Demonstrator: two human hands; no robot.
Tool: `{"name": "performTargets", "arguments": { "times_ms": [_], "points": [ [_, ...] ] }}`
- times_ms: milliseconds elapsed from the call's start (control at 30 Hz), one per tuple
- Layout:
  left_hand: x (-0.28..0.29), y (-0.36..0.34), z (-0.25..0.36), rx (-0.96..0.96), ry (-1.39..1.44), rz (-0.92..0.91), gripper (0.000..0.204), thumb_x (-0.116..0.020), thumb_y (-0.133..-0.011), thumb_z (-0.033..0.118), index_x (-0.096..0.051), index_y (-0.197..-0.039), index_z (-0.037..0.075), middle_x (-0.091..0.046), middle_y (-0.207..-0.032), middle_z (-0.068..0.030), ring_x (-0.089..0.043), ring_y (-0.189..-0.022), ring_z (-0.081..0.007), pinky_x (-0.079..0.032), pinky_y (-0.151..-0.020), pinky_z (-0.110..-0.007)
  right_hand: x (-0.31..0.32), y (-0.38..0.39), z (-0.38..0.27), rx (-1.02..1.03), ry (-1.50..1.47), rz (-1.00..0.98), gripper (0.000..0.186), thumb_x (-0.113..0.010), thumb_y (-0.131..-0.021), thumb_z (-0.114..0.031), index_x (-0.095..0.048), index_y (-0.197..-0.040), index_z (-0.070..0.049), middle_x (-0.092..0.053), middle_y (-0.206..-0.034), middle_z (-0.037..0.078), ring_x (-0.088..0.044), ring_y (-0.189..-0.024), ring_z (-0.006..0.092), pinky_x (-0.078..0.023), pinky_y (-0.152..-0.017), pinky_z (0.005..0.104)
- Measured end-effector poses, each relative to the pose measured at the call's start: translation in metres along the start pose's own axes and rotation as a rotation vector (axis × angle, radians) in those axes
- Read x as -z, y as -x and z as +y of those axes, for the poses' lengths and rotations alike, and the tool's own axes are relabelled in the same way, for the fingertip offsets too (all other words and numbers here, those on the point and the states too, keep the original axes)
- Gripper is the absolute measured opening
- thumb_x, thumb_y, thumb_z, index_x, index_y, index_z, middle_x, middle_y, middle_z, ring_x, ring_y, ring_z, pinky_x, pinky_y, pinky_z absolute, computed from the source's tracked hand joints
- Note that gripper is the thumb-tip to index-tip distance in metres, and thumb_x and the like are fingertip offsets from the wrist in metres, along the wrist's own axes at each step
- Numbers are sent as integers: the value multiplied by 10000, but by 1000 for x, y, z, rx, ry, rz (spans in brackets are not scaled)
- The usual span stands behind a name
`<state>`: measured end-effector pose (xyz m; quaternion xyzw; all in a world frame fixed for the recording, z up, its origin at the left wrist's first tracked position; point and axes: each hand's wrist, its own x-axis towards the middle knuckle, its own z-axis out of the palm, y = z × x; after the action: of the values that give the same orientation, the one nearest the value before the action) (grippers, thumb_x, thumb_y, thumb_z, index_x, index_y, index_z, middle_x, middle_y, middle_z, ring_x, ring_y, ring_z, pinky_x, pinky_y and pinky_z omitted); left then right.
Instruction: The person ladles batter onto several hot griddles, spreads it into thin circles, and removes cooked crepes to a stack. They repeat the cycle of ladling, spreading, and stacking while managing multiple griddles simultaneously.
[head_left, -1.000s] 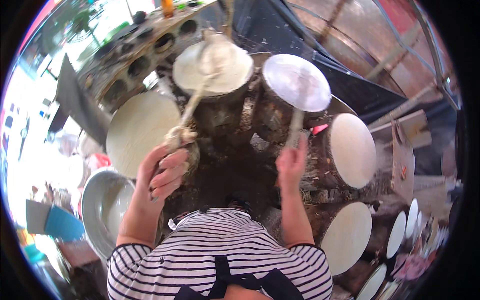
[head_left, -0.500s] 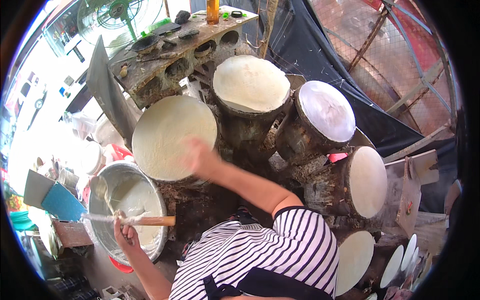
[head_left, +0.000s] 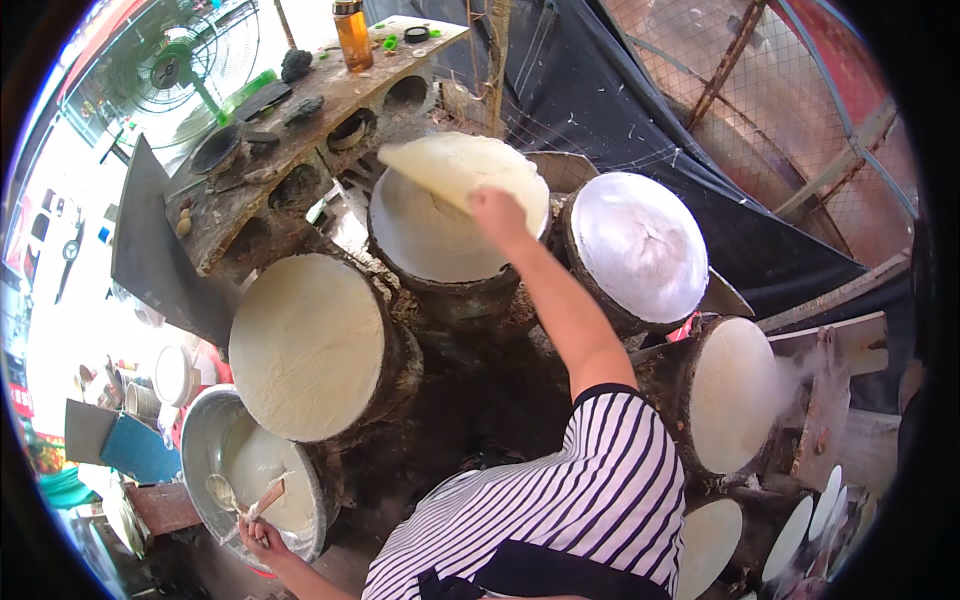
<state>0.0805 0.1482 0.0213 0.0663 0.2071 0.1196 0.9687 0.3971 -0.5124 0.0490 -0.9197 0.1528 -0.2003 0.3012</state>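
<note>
My right hand [head_left: 503, 222] is closed on the edge of a thin, pale round flatbread [head_left: 455, 162]. The flatbread is partly lifted off the back middle drum griddle [head_left: 420, 228], whose whitish surface shows below it. At lower left, my left hand [head_left: 263, 538] is closed round a ladle [head_left: 221, 490] and a wooden-handled tool [head_left: 269, 497], whose far end is hard to make out. Both tools are over a metal basin [head_left: 192, 450] of creamy batter [head_left: 265, 460]. Near the basin, another drum griddle [head_left: 305, 345] carries a pale, smooth layer.
To the right stand a griddle with a shiny white top [head_left: 640, 245] and a steaming one [head_left: 735, 395]. A block-built bench [head_left: 330, 95] at the back holds an amber bottle [head_left: 353, 38]. A green fan [head_left: 175, 70] stands behind it. Several pale discs [head_left: 788, 538] stand at lower right.
My right hand has moved from the left griddle to the back middle one and raised its flatbread. My left hand has lowered with its tools. The view has shifted.
</note>
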Motion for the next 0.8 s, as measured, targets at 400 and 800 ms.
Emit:
{"name": "performTargets", "arguments": {
  "times_ms": [400,800],
  "points": [
    [50,-49,51,291,23,-108,323,-404,-947,110,-382,-1215,-69,-445,-723,-53,-347,-493,-47,-301,-399,-189,198,99,-19,13,61,680,279,-514,-855,-296,-632,-968,-70,-634,-805,195,-606,-778,385,-481,-680,458],
    [149,-112,109,438,-940,-40,252,-458,-892,41,-460,-1120,-66,-358,-661,1,-341,-512,-58,-312,-458,-180,330,600,-144,-493,-196,743,248,-577,-801,-190,-622,-924,21,-578,-650,82,-494,-541,116,-421,-509,312]
  ]
}}
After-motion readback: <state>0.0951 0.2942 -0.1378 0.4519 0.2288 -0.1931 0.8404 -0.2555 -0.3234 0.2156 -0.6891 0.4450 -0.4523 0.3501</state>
